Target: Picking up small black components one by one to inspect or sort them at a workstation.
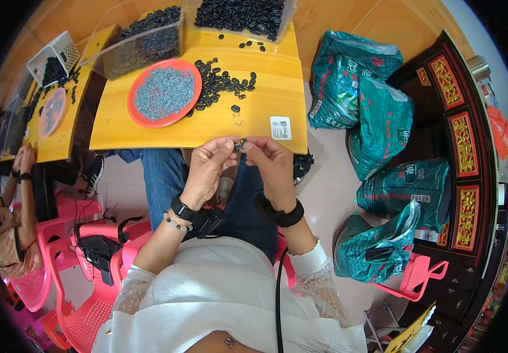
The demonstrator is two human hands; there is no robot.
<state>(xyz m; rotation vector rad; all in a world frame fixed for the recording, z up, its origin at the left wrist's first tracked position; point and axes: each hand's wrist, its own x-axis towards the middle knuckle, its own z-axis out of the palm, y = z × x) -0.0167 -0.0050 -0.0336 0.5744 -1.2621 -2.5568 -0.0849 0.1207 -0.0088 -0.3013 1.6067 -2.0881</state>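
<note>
Head view: both hands, left hand (210, 162) and right hand (271, 163), pinch a small black part (241, 144) between fingertips just off the table's (219, 126) near edge; its shape is too tiny to tell.

Small black ring-shaped piece (241, 144), pinched between fingers (231, 146) of left hand (207, 167) and right hand (273, 166), held in the air just before near edge of yellow worktop (207, 126).
</note>
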